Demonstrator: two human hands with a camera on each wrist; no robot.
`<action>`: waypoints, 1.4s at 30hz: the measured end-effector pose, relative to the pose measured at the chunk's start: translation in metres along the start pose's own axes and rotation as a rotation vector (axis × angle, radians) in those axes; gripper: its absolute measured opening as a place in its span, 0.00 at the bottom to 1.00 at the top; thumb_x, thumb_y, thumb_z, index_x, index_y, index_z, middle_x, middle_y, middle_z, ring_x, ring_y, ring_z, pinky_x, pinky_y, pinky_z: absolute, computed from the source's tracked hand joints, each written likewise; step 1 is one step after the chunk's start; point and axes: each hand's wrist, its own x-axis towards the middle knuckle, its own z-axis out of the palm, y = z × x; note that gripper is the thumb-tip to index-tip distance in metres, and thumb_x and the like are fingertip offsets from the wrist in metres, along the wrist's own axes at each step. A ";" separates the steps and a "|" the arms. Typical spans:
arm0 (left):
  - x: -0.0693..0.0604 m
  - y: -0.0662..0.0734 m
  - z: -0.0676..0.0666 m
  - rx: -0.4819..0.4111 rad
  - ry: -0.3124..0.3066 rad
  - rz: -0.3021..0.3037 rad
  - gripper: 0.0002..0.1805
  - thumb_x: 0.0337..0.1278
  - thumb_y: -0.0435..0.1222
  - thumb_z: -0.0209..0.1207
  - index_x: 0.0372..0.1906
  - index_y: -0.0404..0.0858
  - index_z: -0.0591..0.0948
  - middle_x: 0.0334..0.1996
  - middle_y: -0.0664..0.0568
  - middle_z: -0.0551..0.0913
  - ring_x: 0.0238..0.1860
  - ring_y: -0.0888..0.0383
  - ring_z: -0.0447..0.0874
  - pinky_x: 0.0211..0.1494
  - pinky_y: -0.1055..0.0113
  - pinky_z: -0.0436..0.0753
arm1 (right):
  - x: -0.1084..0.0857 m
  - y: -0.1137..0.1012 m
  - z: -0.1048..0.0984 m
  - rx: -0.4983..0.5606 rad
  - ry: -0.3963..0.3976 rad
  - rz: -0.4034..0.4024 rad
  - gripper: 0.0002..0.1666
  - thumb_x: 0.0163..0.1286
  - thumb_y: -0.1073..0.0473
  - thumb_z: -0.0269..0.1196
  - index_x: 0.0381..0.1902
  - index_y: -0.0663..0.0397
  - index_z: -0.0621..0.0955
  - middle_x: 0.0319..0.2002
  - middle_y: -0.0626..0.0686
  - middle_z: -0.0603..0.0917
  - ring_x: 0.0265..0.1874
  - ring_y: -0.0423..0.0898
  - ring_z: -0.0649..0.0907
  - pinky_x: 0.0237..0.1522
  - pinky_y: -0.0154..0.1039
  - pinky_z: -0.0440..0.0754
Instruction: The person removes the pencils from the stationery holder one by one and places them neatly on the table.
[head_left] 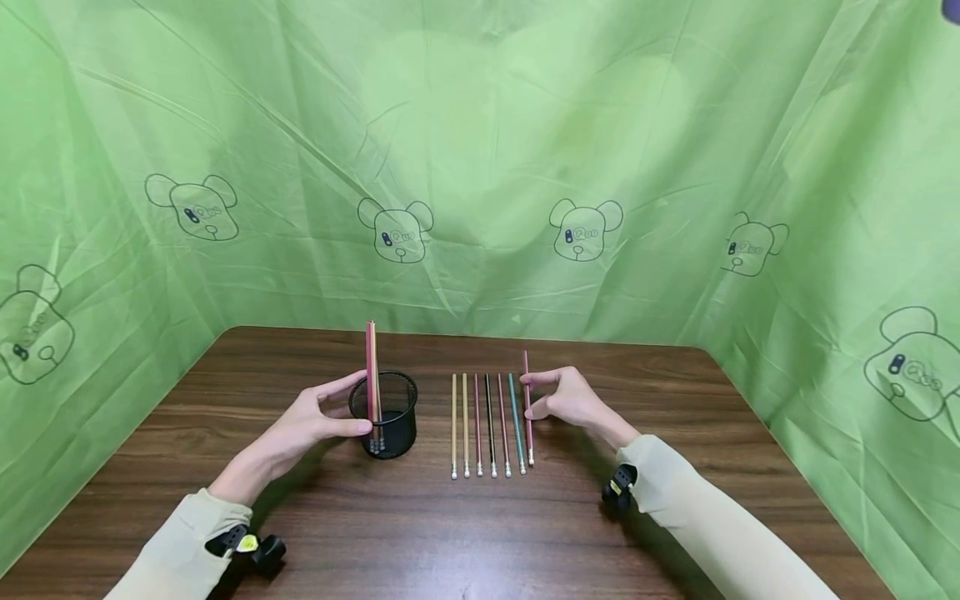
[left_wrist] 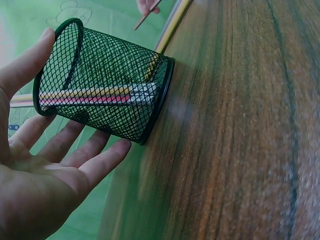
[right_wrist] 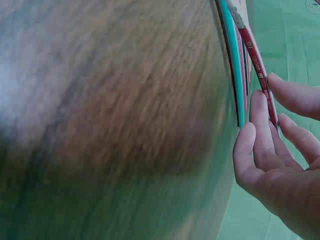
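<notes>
Right grip [head_left: 567, 397] pinching my slim red pencil [head_left: 530, 437], left grip [head_left: 317, 414] holding part-filled round black mesh cup [head_left: 402, 433]; six multicoloured pencils [head_left: 491, 425] remain outside

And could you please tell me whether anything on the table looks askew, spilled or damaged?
Nothing stands out: six yellow, red, black and teal pencils lie in a neat row, the black mesh cup stands upright holding reddish and yellow pencils, and the slim red pencil beside the row is in the right hand.
</notes>
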 end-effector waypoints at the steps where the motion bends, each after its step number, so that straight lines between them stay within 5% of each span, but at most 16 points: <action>1: 0.000 0.000 0.000 0.002 0.000 0.001 0.48 0.60 0.31 0.74 0.83 0.39 0.63 0.74 0.35 0.71 0.63 0.47 0.82 0.60 0.69 0.78 | -0.001 0.001 0.000 0.005 -0.001 0.004 0.38 0.49 0.71 0.79 0.62 0.64 0.85 0.58 0.61 0.87 0.67 0.56 0.76 0.61 0.47 0.77; 7: 0.000 0.000 0.000 0.005 -0.001 0.005 0.48 0.60 0.30 0.74 0.82 0.39 0.64 0.74 0.37 0.71 0.63 0.48 0.82 0.60 0.69 0.78 | -0.002 0.004 0.000 -0.024 0.000 0.034 0.37 0.47 0.70 0.80 0.60 0.61 0.87 0.54 0.58 0.89 0.68 0.57 0.75 0.68 0.56 0.70; 21: 0.001 -0.001 -0.001 0.009 0.003 0.009 0.48 0.59 0.31 0.74 0.82 0.39 0.64 0.73 0.36 0.73 0.63 0.49 0.82 0.60 0.68 0.79 | 0.001 0.007 0.003 -0.109 -0.012 0.059 0.35 0.45 0.69 0.82 0.56 0.58 0.89 0.45 0.52 0.91 0.64 0.54 0.78 0.67 0.55 0.71; 31: 0.000 -0.001 -0.001 0.017 0.006 -0.004 0.47 0.60 0.32 0.74 0.82 0.40 0.64 0.72 0.37 0.74 0.62 0.50 0.82 0.60 0.69 0.77 | 0.001 0.004 0.005 -0.147 -0.047 0.079 0.33 0.47 0.69 0.83 0.55 0.58 0.90 0.43 0.52 0.91 0.51 0.50 0.82 0.51 0.42 0.79; 38: 0.000 0.000 -0.001 0.011 0.003 0.002 0.48 0.59 0.31 0.74 0.82 0.39 0.64 0.72 0.37 0.73 0.62 0.49 0.82 0.60 0.68 0.78 | 0.000 0.000 0.006 -0.112 -0.083 0.083 0.32 0.47 0.73 0.81 0.54 0.63 0.89 0.45 0.59 0.89 0.25 0.43 0.84 0.29 0.40 0.86; 42: 0.000 0.000 -0.001 0.008 0.002 0.004 0.48 0.60 0.31 0.74 0.82 0.38 0.64 0.73 0.36 0.73 0.62 0.49 0.82 0.59 0.68 0.79 | 0.001 0.000 0.006 -0.152 -0.076 0.078 0.31 0.46 0.73 0.81 0.52 0.63 0.90 0.44 0.57 0.89 0.38 0.46 0.85 0.29 0.37 0.84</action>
